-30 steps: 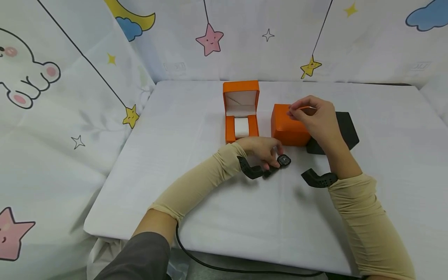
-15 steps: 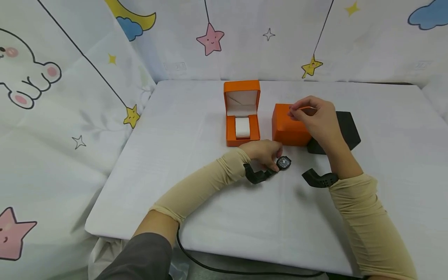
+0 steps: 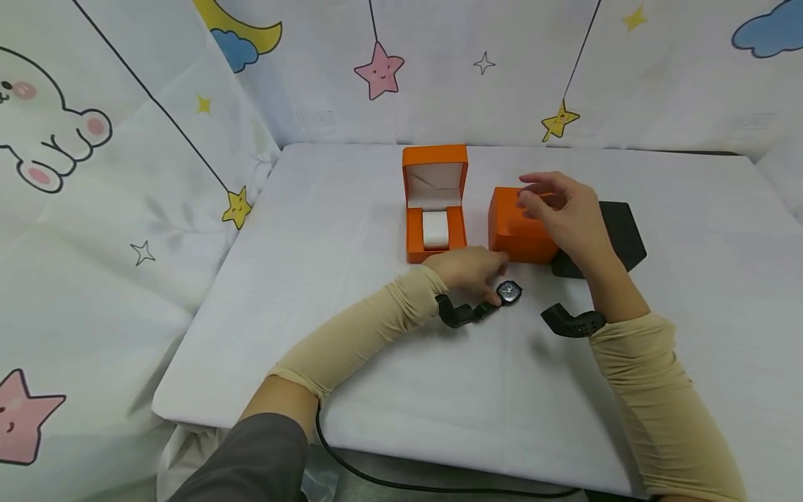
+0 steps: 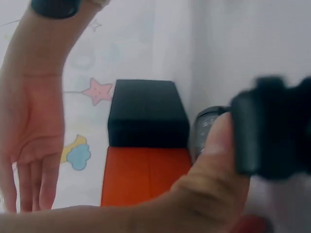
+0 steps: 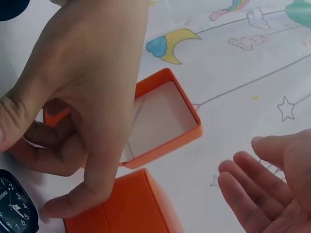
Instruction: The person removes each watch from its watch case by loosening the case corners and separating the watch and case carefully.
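Note:
At the table's centre my left hand [image 3: 467,270] has its thumb by the black wristwatch [image 3: 509,293], whose dark round-cornered dial faces up. The thumb overlaps the watch in the left wrist view, while curled fingers [image 5: 58,150] sit beside the dial in the right wrist view. It appears to pinch the strap, which is mostly hidden. My right hand [image 3: 574,213] hovers over the closed orange box [image 3: 517,233], holding nothing, its fingers loosely bent. Left of that stands an open orange watch box [image 3: 414,233] containing a white cushion [image 3: 435,230].
A black box [image 3: 621,237] lies right of the closed orange box, partly behind my right forearm. Black camera mounts [image 3: 569,321] jut from both wrists. White cloth covers the table [image 3: 439,404], and a patterned curtain [image 3: 439,118] hangs behind. A black cable [image 3: 401,480] runs below the front edge.
The watch has shifted slightly toward the table's front, and my left thumb stays beside it. My right hand stays over the orange box, with its thumb and fingertips now slightly farther apart.

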